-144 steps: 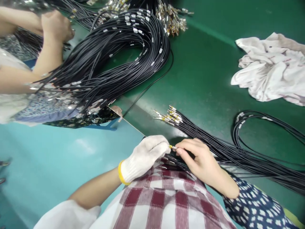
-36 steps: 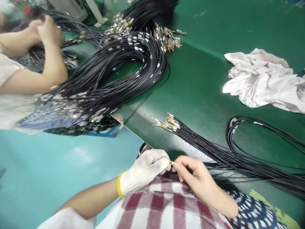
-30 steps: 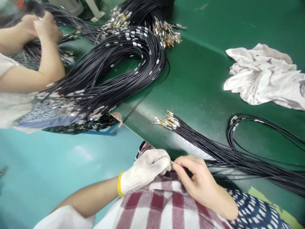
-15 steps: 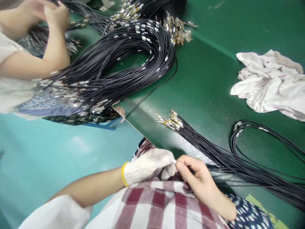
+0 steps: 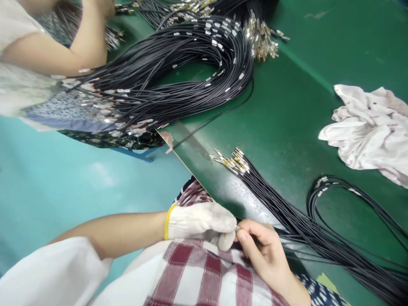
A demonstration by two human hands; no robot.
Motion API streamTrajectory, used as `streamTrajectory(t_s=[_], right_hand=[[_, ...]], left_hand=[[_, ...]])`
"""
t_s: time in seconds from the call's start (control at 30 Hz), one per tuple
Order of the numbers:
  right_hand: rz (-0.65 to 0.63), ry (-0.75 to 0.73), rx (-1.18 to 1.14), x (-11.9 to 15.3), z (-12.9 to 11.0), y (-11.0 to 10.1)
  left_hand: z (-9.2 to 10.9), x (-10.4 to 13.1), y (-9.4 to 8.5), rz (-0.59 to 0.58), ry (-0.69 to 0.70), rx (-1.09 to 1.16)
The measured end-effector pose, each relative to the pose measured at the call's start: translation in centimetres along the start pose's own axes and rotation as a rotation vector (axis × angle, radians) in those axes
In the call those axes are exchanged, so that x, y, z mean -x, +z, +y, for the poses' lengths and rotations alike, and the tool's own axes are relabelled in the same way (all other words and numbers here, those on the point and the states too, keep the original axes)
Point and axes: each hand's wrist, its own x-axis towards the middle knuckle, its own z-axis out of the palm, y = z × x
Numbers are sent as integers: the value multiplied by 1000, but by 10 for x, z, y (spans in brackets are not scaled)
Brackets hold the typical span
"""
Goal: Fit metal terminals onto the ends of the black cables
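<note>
My left hand (image 5: 204, 223), in a white knitted glove with a yellow cuff, is closed in a pinch at the front of my checked apron. My bare right hand (image 5: 266, 250) meets it, thumb and forefinger pinched together. Between the fingertips shows a tiny light cable end (image 5: 236, 228), mostly hidden by the fingers. Just beyond my right hand lies a bundle of black cables (image 5: 277, 195) with silvery, yellow-marked ends pointing left. A smaller loop of black cable (image 5: 314, 197) with white tags lies to the right.
A large coil of black cables (image 5: 178, 91) with white tags lies across the green table (image 5: 287, 114) and overhangs its edge beside a co-worker's arm (image 5: 63, 55). More cable ends (image 5: 263, 38) sit behind it. A crumpled white cloth (image 5: 366, 131) lies at the right.
The view has shifted, so the table things sit farther right. My hands stay together, and the pale piece between the fingertips shows less than before.
</note>
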Motion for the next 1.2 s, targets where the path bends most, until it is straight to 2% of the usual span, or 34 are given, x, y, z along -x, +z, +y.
streamTrajectory(t_s=[0.3,0.5,1.2], right_hand=[[12,-7,4,3,5,1],[-11,45,-23,4,5,2],[6,47,-15,2,1,3]], left_hand=[[-2,-1,1,17,-14,85],[-5,-1,-1,6,-23,74],[-4,-3,-4,-12,-32,49]])
